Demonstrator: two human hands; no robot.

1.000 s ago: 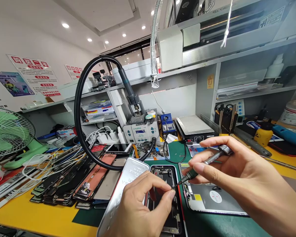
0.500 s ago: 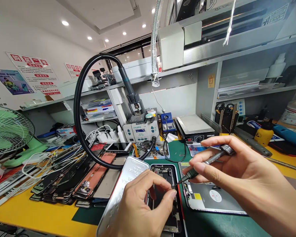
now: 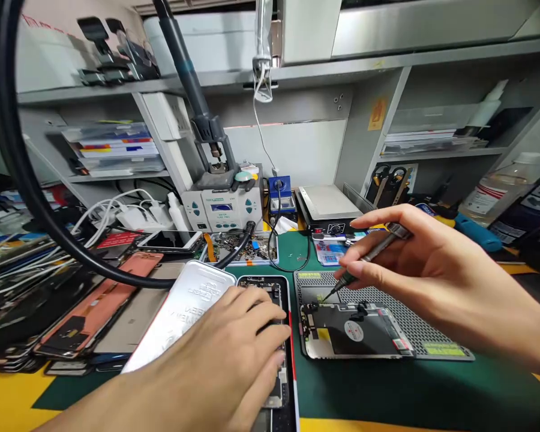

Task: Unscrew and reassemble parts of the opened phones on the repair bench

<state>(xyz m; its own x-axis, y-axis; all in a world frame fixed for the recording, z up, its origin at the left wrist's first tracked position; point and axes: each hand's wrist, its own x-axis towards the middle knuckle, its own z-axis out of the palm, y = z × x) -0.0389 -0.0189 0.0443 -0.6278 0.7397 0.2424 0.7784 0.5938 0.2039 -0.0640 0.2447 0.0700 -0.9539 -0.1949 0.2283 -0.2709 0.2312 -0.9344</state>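
A: What's in the right hand (image 3: 407, 258)?

B: A screwdriver (image 3: 348, 276). The thumb and fingers are closed around it, and its tip points down and to the left.

A: Where's the tip?

B: By the far left corner of the panel (image 3: 339, 341). I can't tell if it touches.

A: What's under the panel?

B: A gray mesh (image 3: 420, 336) full of little holes. That lies on a green mat (image 3: 369, 393).

A: And the left hand (image 3: 238, 336)?

B: It's about half open, palm down, with its fingers bent and a bit apart. It has hold of nothing that I can see.

A: Where's the phone (image 3: 276, 387)?

B: Inside the tin (image 3: 293, 366), to the left of the panel. The left hand is over it and hides a lot of it. A shiny lid (image 3: 180, 318) is on the tin's left side.

A: What else?

B: A pile (image 3: 110, 303) of flat phone parts is on the left, on the yellow surface (image 3: 9, 393). A fat black hose (image 3: 2, 102) bends around there. Just past the tin is a tray (image 3: 267, 262) of tiny bits. Farther back stands a gray box (image 3: 225, 210) with buttons.
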